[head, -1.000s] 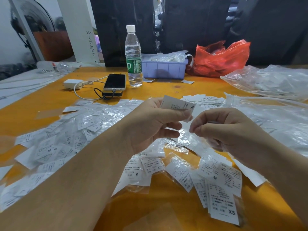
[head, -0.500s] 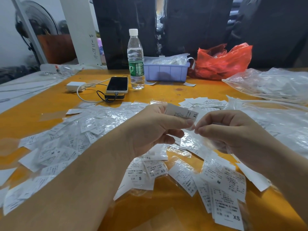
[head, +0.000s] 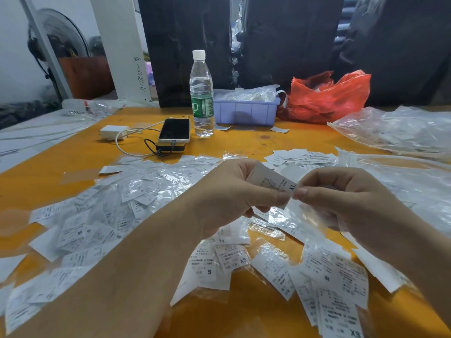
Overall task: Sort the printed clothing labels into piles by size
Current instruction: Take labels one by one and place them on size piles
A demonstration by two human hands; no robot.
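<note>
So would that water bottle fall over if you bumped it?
Probably: the water bottle is tall and narrow and stands upright on the table. It looks nearly full, so likely heavy. Once down, its round body could roll.

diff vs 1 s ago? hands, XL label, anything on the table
The right hand closed in and now pinches the XL label at its end; a second ago it was just short of it. The left hand keeps its grip. The labels on the table, the bottle and the phone stayed put.
</note>
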